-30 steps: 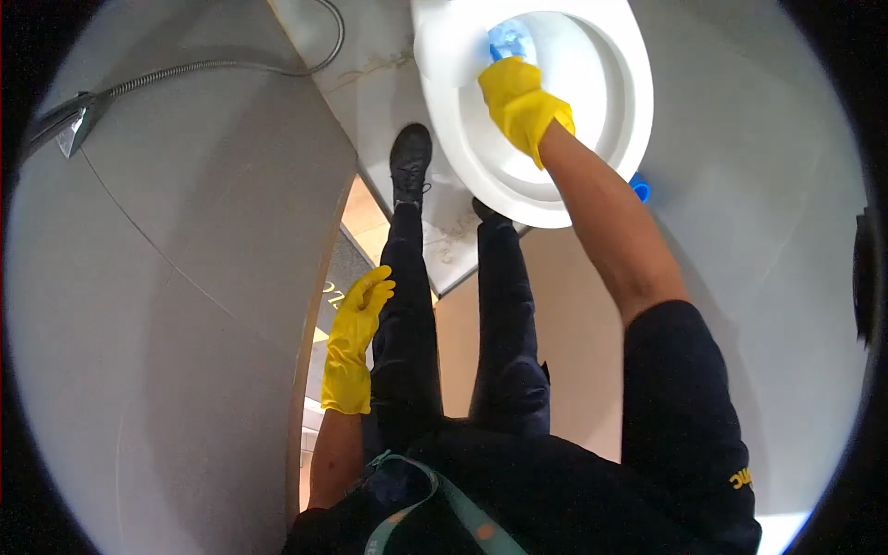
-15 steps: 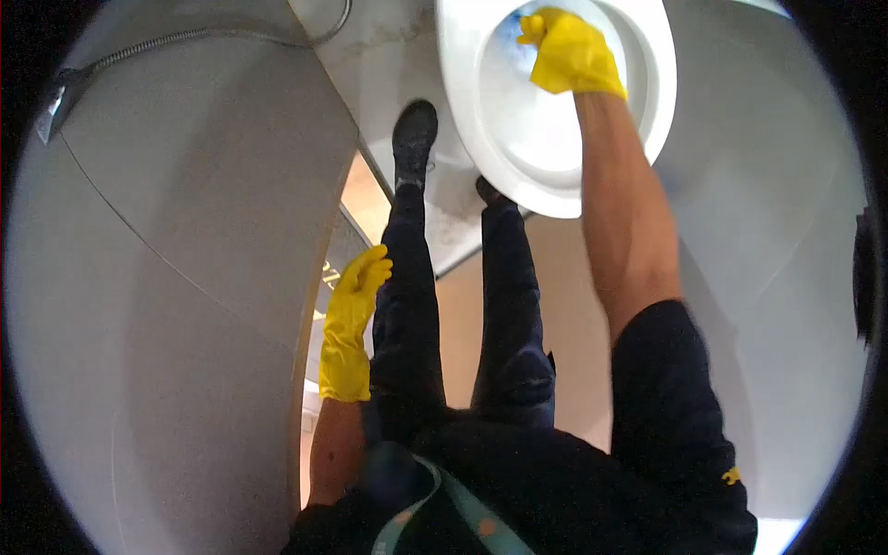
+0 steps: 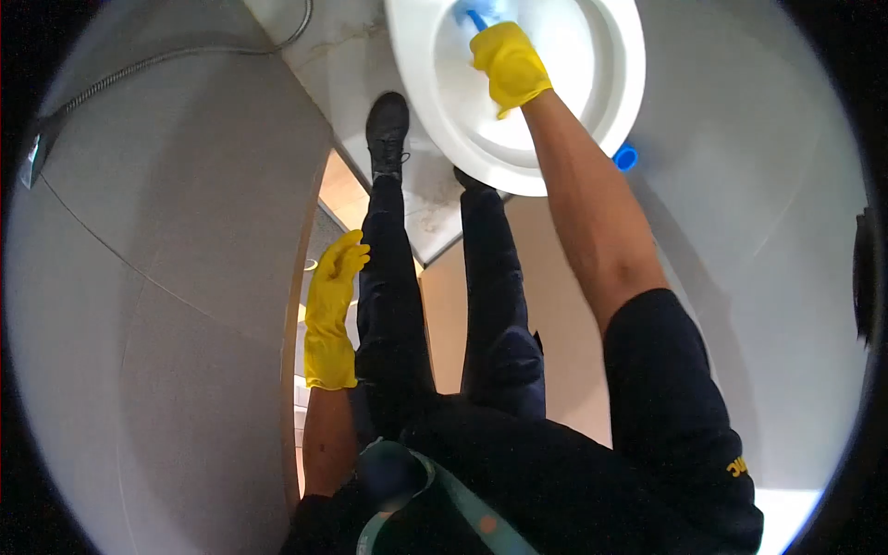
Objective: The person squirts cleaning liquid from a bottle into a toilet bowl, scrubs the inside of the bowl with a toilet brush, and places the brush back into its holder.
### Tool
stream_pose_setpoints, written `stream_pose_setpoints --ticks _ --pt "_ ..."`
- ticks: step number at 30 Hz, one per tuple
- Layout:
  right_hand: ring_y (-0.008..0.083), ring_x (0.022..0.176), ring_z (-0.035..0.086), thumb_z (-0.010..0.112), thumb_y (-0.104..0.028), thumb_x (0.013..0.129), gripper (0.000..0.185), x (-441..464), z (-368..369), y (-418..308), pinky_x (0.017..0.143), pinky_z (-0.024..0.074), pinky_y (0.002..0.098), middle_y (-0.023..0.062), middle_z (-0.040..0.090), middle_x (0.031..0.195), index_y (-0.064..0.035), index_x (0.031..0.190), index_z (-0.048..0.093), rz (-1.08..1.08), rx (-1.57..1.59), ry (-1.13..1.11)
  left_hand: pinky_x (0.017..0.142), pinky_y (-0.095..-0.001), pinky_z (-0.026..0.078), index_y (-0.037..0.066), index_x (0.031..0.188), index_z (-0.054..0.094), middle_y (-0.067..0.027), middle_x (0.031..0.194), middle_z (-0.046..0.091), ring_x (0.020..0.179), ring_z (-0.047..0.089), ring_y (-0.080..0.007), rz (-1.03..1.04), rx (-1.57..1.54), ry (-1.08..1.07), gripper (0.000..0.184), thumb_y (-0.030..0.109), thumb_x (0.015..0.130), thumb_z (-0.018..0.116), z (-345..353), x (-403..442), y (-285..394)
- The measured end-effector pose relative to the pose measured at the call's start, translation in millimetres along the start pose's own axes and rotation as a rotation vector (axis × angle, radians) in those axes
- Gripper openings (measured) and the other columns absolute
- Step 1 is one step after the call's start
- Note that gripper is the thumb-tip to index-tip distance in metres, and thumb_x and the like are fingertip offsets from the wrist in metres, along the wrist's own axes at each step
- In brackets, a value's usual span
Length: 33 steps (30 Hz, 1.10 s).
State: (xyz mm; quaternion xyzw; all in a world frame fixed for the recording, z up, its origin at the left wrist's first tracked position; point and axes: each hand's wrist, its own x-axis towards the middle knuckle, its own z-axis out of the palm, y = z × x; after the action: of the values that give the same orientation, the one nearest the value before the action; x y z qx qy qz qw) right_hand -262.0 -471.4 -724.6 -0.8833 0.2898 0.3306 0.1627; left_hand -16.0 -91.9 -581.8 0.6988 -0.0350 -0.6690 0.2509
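Note:
My right hand (image 3: 509, 67), in a yellow rubber glove, is closed around the handle of a blue brush (image 3: 477, 18) over the bowl of a white toilet (image 3: 631, 83). The brush's far end is blurred, with blue colour in the bowl around it. My left hand (image 3: 335, 287), also in a yellow glove, hangs beside my left thigh, its fingers loosely bent and apart, with nothing in it.
A metal shower hose (image 3: 166, 63) runs along the grey wall at the upper left to a spray head (image 3: 35, 159). A blue cylindrical object (image 3: 626, 158) is beside the toilet's right rim. My black shoe (image 3: 388, 125) stands left of the toilet.
My right hand first moved up and right within the bowl, then back left and slightly down with the brush. My left hand stays by my thigh. The whole view has shifted a little.

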Motion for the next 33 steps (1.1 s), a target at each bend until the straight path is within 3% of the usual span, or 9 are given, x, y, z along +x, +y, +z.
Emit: stream_pose_setpoints --ticks 1,4,6,15,26,28,30,32,33 --pt "0.0359 0.087 0.071 0.07 -0.019 0.084 0.017 -34 12 -1 0.079 0.055 0.0417 0.0127 0.074 0.089 -0.0148 0.1 0.074 0.152 0.379 0.559 0.099 -0.032 0.054 0.001 0.135 0.063 -0.0129 0.12 0.071 0.107 0.07 -0.0202 0.008 0.0 0.003 0.033 0.016 0.105 0.061 3 4 0" --pt "0.0375 0.089 0.071 0.068 -0.026 0.088 0.014 -40 -40 2 0.079 0.0556 0.0396 0.0129 0.074 0.088 -0.0181 0.097 0.075 0.498 0.559 0.71 0.099 -0.0313 0.054 0.001 0.134 0.064 -0.0121 0.12 0.072 0.107 0.069 -0.0195 0.081 0.018 0.006 0.032 0.016 0.105 0.061 -6 16 1" --pt "0.0366 0.101 0.069 0.069 -0.039 0.086 0.037 -42 -83 9 0.085 0.0561 0.0408 0.0153 0.074 0.106 -0.0132 0.112 0.073 0.825 0.735 0.243 0.098 -0.0309 0.054 0.002 0.134 0.064 -0.0115 0.121 0.071 0.107 0.069 -0.0195 0.028 0.077 0.015 0.032 0.015 0.105 0.061 3 4 16" --pt "0.0361 0.095 0.071 0.069 -0.023 0.083 0.025 6 34 64 0.08 0.0555 0.0434 0.0178 0.075 0.102 -0.0075 0.103 0.075 0.23 0.08 0.367 0.104 -0.03 0.052 0.003 0.137 0.061 -0.0129 0.135 0.065 0.116 0.067 -0.0224 0.005 -0.068 -0.046 0.034 0.015 0.106 0.06 -17 16 -29" --pt "0.0333 0.071 0.067 0.07 -0.016 0.083 0.014 -23 47 89 0.067 0.0546 0.0408 0.0128 0.071 0.076 -0.0066 0.092 0.073 -0.162 0.525 0.37 0.106 -0.0309 0.051 0.003 0.138 0.06 -0.0136 0.139 0.062 0.12 0.065 -0.023 0.009 -0.056 -0.047 0.035 0.015 0.105 0.06 -10 14 -11" --pt "0.0295 0.066 0.065 0.07 -0.016 0.086 0.009 -23 164 46 0.062 0.0544 0.0387 0.0093 0.069 0.075 -0.0075 0.09 0.07 -0.028 1.224 0.727 0.105 -0.0304 0.051 0.004 0.138 0.06 -0.0132 0.138 0.063 0.12 0.065 -0.0223 0.026 -0.043 -0.023 0.035 0.016 0.105 0.061 -7 15 -10" --pt "0.0253 0.074 0.066 0.072 -0.017 0.087 0.012 -16 79 -34 0.068 0.0557 0.0342 0.0089 0.07 0.087 -0.0086 0.093 0.068 0.797 1.945 0.135 0.105 -0.0303 0.051 0.004 0.138 0.061 -0.0126 0.137 0.064 0.119 0.066 -0.0218 -0.004 0.007 -0.036 0.035 0.016 0.105 0.062 -10 14 -11" --pt "0.0287 0.087 0.068 0.07 -0.02 0.088 0.015 25 73 -68 0.077 0.0558 0.0377 0.0129 0.071 0.102 -0.0088 0.097 0.07 0.514 2.15 0.31 0.104 -0.0297 0.051 0.004 0.137 0.061 -0.0122 0.136 0.065 0.118 0.066 -0.0211 -0.017 0.033 0.009 0.035 0.015 0.104 0.063 -5 9 3" --pt "0.0308 0.098 0.067 0.067 -0.022 0.088 0.021 32 49 -80 0.084 0.0547 0.04 0.0135 0.071 0.11 -0.0101 0.106 0.07 0.511 1.406 0.545 0.104 -0.0293 0.051 0.003 0.136 0.062 -0.0123 0.136 0.065 0.118 0.066 -0.0209 -0.047 0.064 0.025 0.034 0.015 0.104 0.063 -5 8 6"
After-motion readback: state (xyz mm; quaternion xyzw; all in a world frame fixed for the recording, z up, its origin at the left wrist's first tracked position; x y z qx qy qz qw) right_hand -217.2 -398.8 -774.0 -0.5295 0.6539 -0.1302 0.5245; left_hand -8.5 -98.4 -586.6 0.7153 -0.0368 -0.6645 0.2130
